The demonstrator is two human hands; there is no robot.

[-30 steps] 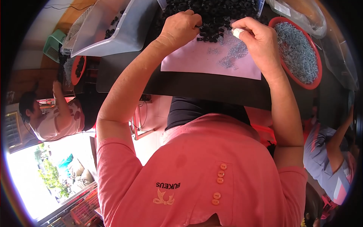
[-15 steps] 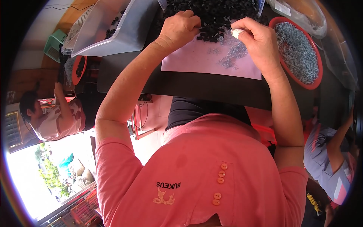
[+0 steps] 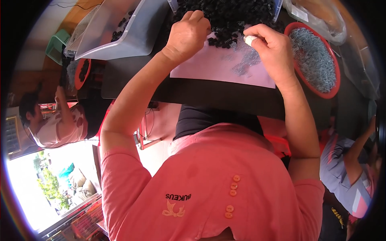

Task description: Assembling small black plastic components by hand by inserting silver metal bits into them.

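Note:
A heap of small black parts (image 3: 231, 18) spills from a bin onto a pale pink sheet (image 3: 193, 66) in front of me. Beside the heap lies a loose scatter of small, shiny, spring-like metal pieces (image 3: 243, 66). My left hand (image 3: 188, 35) is closed at the heap's left edge, fingers curled inward; whatever they hold is hidden. Over the metal pieces, my right hand (image 3: 273, 48) pinches with thumb and forefinger, a white wrap on one digit. I cannot make out what that pinch holds.
A red basin (image 3: 337, 76) full of shiny metal pieces stands to the right, below a clear plastic bag (image 3: 317, 24). On the left is a translucent bin (image 3: 116, 50) with some black parts. The dark table's near edge (image 3: 225, 96) runs before me. People sit at both sides.
Both hands stay in nearly the same places, with slight shifts of the fingers. The whole view has moved a little.

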